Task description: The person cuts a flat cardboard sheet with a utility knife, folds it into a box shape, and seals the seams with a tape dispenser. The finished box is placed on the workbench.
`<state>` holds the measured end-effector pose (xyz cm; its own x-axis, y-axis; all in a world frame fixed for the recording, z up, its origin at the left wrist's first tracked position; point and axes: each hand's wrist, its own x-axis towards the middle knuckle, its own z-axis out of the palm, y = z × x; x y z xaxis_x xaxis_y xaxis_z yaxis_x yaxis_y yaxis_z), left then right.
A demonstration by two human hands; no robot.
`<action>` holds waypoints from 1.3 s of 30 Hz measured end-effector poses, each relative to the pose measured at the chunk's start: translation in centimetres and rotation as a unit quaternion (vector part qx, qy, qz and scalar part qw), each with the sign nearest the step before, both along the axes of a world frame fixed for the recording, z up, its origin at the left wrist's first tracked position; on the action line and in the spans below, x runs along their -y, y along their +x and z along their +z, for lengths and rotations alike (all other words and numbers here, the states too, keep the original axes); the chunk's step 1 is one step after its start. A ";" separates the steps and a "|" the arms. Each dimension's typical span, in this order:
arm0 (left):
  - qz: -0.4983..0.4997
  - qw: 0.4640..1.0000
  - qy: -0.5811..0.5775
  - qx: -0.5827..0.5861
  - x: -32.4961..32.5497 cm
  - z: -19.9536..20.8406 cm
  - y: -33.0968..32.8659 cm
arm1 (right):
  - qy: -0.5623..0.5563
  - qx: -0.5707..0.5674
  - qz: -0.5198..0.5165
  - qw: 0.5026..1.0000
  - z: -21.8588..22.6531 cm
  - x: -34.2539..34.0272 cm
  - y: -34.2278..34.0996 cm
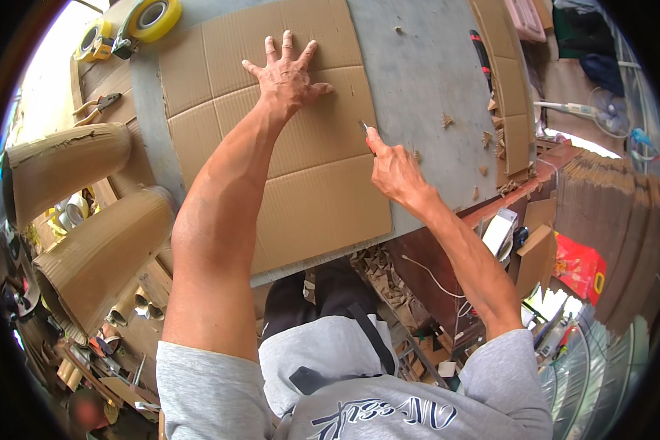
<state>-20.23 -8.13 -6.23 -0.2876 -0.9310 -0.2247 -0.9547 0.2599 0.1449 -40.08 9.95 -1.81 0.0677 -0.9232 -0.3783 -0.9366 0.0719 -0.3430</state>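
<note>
A large creased sheet of brown cardboard [315, 202] lies flat on the grey tabletop [418, 66]. My left hand [286, 77] presses on its far part, palm down and fingers spread. At the sheet's right edge, my right hand [400, 172] is closed around a utility knife [369, 136] with a red handle. The knife's short blade points away from me and meets the cardboard near that edge. Most of the handle is hidden inside my fist.
Tape dispensers [154, 18] and pliers [99, 107] lie at the far left, above curved cardboard rolls [110, 249]. Small cardboard scraps [447, 119] dot the table's right side, beside a red-and-black tool [480, 55] and cardboard strips [510, 103]. A small fan [609, 111] stands farther right.
</note>
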 end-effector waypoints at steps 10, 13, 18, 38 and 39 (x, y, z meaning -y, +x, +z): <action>-0.003 1.000 -0.008 0.009 0.1 -0.5 0.1 | 0.001 0.006 -0.015 1.000 0.3 -2.9 0.5; -0.002 1.000 -0.010 0.009 0.1 -0.6 0.0 | -0.013 0.019 -0.021 0.999 0.0 -3.5 0.5; -0.002 1.000 -0.015 0.006 0.2 -0.8 0.1 | -0.008 0.019 -0.028 0.999 0.2 -4.4 0.7; 0.010 0.996 -0.089 -0.027 -1.4 -2.8 0.0 | -0.046 0.008 -0.023 0.999 -0.8 -7.2 1.0; 0.017 0.992 -0.119 -0.036 -2.3 -4.2 0.4 | -0.046 -0.001 -0.016 0.999 -0.7 -7.1 1.4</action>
